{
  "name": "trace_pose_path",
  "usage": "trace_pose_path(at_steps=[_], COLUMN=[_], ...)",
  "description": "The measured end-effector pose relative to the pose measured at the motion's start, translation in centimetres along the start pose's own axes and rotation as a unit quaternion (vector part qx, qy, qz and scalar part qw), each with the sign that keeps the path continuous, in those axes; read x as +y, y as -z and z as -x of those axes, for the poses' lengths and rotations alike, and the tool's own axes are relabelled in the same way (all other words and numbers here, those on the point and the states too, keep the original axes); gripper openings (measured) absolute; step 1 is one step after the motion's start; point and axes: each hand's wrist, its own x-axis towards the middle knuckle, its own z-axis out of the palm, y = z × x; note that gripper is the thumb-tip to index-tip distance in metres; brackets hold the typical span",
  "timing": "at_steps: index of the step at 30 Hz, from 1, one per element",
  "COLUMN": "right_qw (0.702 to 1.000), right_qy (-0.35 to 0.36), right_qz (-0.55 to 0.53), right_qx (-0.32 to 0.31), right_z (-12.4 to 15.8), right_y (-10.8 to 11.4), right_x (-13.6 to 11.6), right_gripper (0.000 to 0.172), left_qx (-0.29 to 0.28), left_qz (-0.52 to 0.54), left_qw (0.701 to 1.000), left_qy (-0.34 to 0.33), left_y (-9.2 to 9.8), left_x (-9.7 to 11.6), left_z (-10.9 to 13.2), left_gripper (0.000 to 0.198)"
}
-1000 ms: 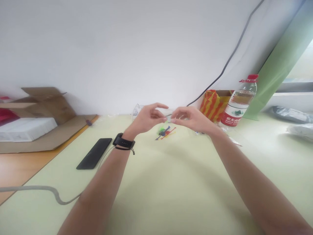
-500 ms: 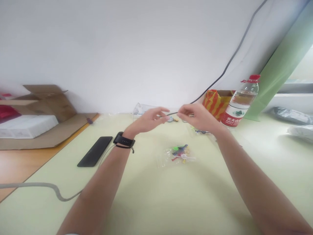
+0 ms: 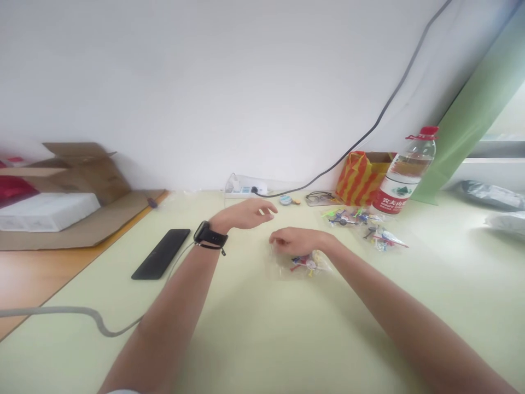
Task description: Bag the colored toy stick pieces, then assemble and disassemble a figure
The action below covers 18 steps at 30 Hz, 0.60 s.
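A clear plastic bag of small colourful pieces (image 3: 305, 265) lies on the pale green table. My right hand (image 3: 296, 241) is over the bag's upper left part, its fingers curled down; whether they grip the plastic I cannot make out. My left hand (image 3: 251, 213), with a black watch (image 3: 210, 235) on the wrist, hovers up and to the left of the bag, fingers apart and holding nothing. More bags of coloured pieces (image 3: 346, 216) (image 3: 384, 238) rest to the right of my right hand.
A water bottle (image 3: 404, 172) and a striped bag (image 3: 359, 178) stand at the back right. Glasses (image 3: 322, 197), a round tin (image 3: 285, 201) and a power strip (image 3: 241, 190) are near the wall. A black phone (image 3: 161, 254) and cardboard (image 3: 94, 219) lie left.
My right hand has moved down and left from near the wall to the bag. My left hand has lowered slightly. The glasses and the bags at the right now show fully.
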Motion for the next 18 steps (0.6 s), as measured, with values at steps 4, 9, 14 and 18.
trace_pose_path(at_steps=[4,9,14,18], right_qw=[0.996,0.968,0.911,0.886], right_qy=[0.046,0.054,0.062,0.064], right_qz=[-0.074,-0.152,-0.161,-0.104], right_qx=[0.031,0.194,0.374,0.447], right_z=[0.2,2.5,4.6,5.1], right_y=[1.4,5.4,7.6,8.0], right_x=[0.9,0.5,-0.5,-0.3], right_gripper=[0.008,0.018,0.024,0.02], left_qx=[0.011,0.084,0.176,0.232], left_qz=[-0.003,0.061,0.106,0.098], left_qw=[1.0,0.995,0.978,0.968], left_qy=[-0.009,0.0,-0.024,0.0], left_y=[0.3,0.9,1.0,1.1], left_x=[0.5,1.5,2.7,3.1], left_z=[0.1,0.2,0.3,0.4], left_gripper=[0.046,0.053,0.056,0.055])
